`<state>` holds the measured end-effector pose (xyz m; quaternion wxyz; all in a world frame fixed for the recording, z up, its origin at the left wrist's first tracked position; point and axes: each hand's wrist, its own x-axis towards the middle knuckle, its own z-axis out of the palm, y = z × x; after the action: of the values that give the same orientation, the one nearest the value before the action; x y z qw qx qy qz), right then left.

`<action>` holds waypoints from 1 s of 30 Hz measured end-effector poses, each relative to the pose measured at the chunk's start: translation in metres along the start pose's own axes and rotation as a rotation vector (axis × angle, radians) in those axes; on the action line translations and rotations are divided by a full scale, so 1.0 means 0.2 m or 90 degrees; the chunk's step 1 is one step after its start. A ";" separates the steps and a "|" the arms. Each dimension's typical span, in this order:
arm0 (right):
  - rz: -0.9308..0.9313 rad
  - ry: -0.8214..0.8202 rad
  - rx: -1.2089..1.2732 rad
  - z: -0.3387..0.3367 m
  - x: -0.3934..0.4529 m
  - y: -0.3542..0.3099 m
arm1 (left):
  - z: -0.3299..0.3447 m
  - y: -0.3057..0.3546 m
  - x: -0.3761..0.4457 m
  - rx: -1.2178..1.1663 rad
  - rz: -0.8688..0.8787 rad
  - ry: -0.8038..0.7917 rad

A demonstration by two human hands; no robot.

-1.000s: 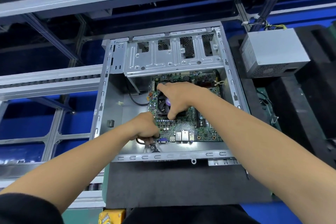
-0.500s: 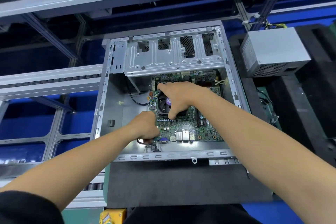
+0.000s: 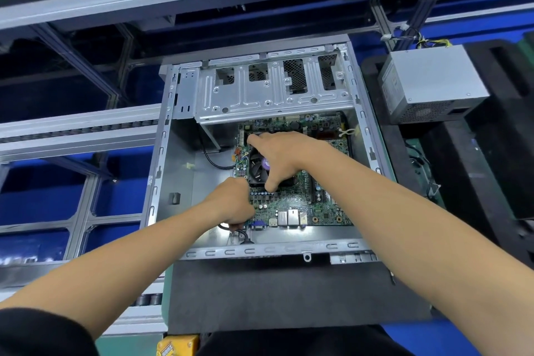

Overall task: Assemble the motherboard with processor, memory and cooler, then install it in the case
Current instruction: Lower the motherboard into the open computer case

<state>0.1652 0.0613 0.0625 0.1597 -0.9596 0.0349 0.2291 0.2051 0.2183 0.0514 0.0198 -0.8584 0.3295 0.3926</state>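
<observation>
We see the motherboard (image 3: 291,205) lying flat inside the open case (image 3: 176,176), beneath both hands. The right hand (image 3: 281,159) spans the black cooler (image 3: 257,166), forefinger stretched to its far edge and thumb pressed at its near edge, fingers spread. The left hand (image 3: 234,205), fingers curled under, rests at the board's near-left corner, just beside a black cable (image 3: 239,233); what it grips we cannot tell. Right of the right hand sits a grey power supply (image 3: 430,84).
</observation>
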 end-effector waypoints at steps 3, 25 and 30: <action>-0.003 0.000 -0.004 0.00 0.00 0.00 | 0.02 0.00 0.01 -0.017 -0.009 -0.008; 0.019 0.030 -0.072 -0.01 -0.03 -0.05 | -0.20 -0.06 0.03 -0.278 -0.049 -0.138; -0.009 0.014 -0.087 0.00 -0.07 -0.09 | -0.22 -0.10 0.07 -0.224 -0.087 0.010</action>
<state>0.1548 0.0782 0.0751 0.0953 -0.9710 0.0142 0.2189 0.2523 0.2133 0.0669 -0.1065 -0.8719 0.1969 0.4354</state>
